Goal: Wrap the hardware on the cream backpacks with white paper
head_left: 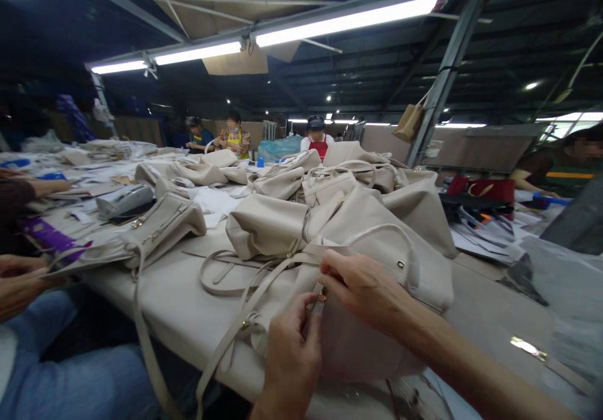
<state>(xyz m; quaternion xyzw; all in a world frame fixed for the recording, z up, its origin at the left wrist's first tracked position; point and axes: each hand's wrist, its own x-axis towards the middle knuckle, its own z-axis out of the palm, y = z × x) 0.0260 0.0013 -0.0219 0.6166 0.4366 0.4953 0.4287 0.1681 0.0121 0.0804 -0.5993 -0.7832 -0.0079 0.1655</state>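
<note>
beige bag (362, 344) at counter's (183, 282) near edge. gold fitting (321, 296) between hands, long axis roughly upright. left hand (293, 348) nearer, fingertips pinched on fitting; right hand (360, 282) curled just above, can't tell its hold.

Across the top of your frame runs a lit tube lamp (348, 21). Toward your upper right, a tan bag (408, 123) hangs beside a slanted metal post (452, 62). At centre, beyond the table, you see a person in a red apron (318, 149); at your left edge lies something purple (49, 235).
</note>
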